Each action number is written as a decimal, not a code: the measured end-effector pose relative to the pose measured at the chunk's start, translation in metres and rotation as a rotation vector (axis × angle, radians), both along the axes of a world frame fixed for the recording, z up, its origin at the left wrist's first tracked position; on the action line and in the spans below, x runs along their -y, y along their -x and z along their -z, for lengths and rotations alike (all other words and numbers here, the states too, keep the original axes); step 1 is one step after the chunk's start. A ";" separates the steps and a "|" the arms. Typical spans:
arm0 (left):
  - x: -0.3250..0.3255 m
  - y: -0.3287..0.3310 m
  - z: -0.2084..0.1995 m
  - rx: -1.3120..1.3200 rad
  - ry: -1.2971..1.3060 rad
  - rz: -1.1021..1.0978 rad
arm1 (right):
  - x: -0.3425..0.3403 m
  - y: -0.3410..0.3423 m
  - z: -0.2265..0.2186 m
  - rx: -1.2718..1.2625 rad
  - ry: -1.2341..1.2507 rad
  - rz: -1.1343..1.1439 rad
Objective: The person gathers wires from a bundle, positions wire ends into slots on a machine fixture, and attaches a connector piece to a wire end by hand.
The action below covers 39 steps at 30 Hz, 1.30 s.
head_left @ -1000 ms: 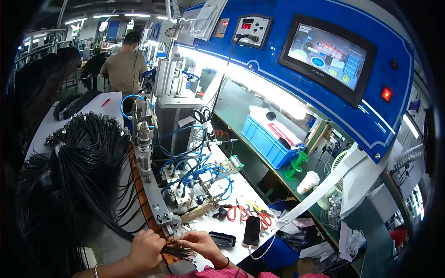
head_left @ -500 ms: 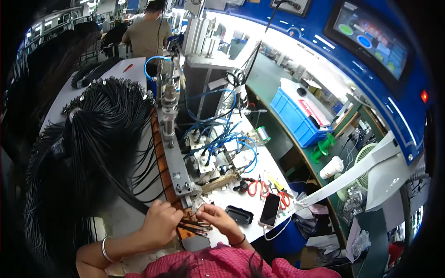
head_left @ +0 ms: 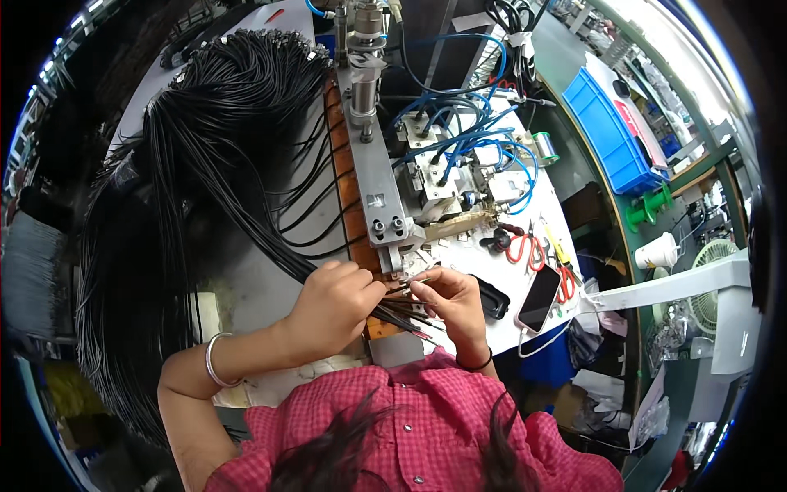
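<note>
My left hand (head_left: 334, 305) is closed round a bunch of thin black cables (head_left: 283, 256) near their ends. The stripped ends (head_left: 402, 316) fan out to the right of my fist, some with reddish tips. My right hand (head_left: 452, 302) pinches the end of one cable between thumb and forefinger, just right of the left hand. Behind the hands stands a metal press fixture (head_left: 379, 197) along an orange-brown strip (head_left: 346, 180), with several single cables lying across the strip. The large cable bundle (head_left: 238, 90) is heaped on the left of the table.
Blue air hoses (head_left: 467, 139) crowd the fixture's right. Red-handled scissors (head_left: 527, 250), a phone (head_left: 539, 301) on a white cord and a black tray (head_left: 492, 299) lie on the white tabletop. Further right are a blue crate (head_left: 607, 131), a white cup (head_left: 657, 251) and a fan (head_left: 711, 287).
The view has tilted downward, so the bench sits higher in the picture and the screen is gone. Both hands keep their grips, with the right hand's fingers at a cable end.
</note>
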<state>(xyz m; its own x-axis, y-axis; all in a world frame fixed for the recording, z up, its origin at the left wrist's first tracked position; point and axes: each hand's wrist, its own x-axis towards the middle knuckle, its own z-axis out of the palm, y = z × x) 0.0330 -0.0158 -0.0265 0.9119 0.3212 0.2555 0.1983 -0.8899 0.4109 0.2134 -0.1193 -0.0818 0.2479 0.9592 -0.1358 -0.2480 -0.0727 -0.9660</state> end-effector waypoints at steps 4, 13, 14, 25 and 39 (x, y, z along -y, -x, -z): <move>0.002 0.003 0.003 0.021 0.019 0.002 | 0.002 0.008 -0.002 0.022 0.006 0.081; 0.000 0.000 -0.004 0.072 -0.014 -0.056 | 0.002 0.000 -0.004 -0.266 0.026 -0.085; 0.000 0.000 -0.004 0.057 -0.003 -0.056 | 0.001 -0.002 -0.003 -0.333 0.035 -0.172; 0.001 0.000 0.007 0.094 0.000 0.039 | -0.002 0.001 0.005 -0.005 0.043 0.037; 0.001 0.002 0.011 0.001 -0.090 -0.001 | -0.007 -0.009 0.007 -0.153 0.220 -0.163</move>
<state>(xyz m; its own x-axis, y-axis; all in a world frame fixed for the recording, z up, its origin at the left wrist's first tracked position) 0.0314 -0.0164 -0.0373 0.9113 0.2977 0.2844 0.1987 -0.9230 0.3294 0.2219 -0.1122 -0.0885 0.0540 0.9282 -0.3682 -0.3573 -0.3264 -0.8751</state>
